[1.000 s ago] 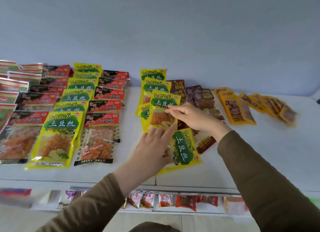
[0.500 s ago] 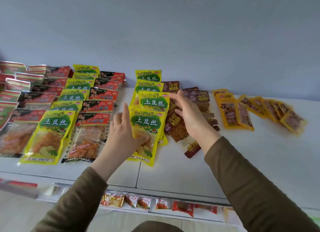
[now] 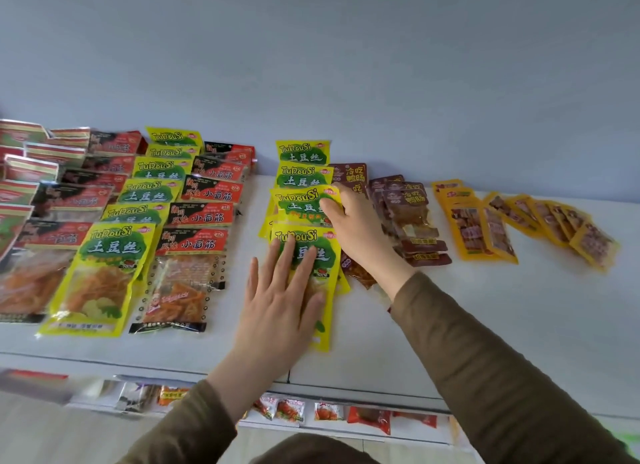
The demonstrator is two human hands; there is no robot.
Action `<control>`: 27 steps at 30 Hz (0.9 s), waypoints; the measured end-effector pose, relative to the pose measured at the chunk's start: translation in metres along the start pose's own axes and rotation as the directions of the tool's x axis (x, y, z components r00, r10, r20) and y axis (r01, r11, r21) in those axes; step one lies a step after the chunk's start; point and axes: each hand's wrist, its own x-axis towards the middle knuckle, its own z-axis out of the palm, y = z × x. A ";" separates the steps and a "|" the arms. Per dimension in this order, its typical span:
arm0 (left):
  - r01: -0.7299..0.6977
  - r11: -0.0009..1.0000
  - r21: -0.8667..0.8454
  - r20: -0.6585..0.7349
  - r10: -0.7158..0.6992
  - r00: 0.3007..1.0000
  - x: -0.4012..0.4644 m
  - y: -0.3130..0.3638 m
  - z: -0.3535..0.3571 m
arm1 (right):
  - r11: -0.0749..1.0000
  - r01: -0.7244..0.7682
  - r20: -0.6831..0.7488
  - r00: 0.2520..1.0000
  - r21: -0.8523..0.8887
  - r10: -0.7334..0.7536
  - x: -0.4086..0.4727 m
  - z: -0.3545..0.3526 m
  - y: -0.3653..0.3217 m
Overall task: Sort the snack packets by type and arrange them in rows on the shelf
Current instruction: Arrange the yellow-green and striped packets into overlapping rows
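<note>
You are squaring the middle row: your left hand (image 3: 277, 304) presses flat, fingers straight, on the nearest yellow-green plastic packet (image 3: 304, 273), your right hand (image 3: 349, 221) pinches the next yellow-green packet (image 3: 301, 205) behind it, which likely needs aligning next.

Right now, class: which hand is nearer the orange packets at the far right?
Right. The right hand lies left of the orange packets; the left hand lies farther left, nearer the shelf's front.
</note>
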 end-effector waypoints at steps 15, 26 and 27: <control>0.051 0.990 0.129 0.084 -0.062 0.995 -0.011 0.005 0.003 | 0.849 -0.316 0.206 0.946 0.424 0.250 -0.018 -0.008 -0.001; 0.037 0.983 0.179 0.159 -0.066 0.985 0.013 -0.027 -0.029 | 0.765 -0.404 0.327 0.907 0.501 0.265 -0.036 0.018 -0.008; 0.039 0.982 0.187 0.165 -0.071 0.984 0.015 -0.027 -0.030 | 0.784 -0.373 0.269 0.924 0.495 0.270 -0.031 0.018 -0.008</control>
